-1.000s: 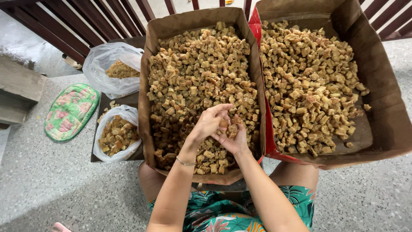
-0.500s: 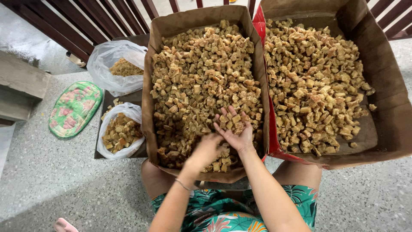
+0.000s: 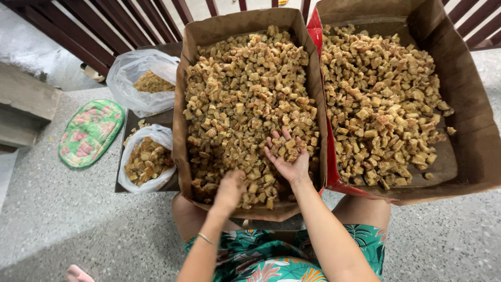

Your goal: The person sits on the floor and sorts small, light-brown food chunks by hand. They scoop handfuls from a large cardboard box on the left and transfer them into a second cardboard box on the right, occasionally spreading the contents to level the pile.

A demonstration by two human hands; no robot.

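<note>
Probably a home porch: speckled terrazzo floor (image 3: 62, 219), dark wooden railing (image 3: 104, 31), floral mat (image 3: 90, 133).

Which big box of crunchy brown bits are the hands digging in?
The narrower left box, directly ahead; both hands are in its chunks. The wider right box goes untouched.

At ten o'clock two clear plastic bags (image 3: 147, 162) hold brown pieces; a floral mat (image 3: 90, 133) lies at nine; dark railing (image 3: 112, 28), perhaps wooden, stands behind.

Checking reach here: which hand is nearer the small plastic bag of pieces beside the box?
Left. The left hand is in the box's near corner, toward the small plastic bag; the right hand lies farther right.
</note>
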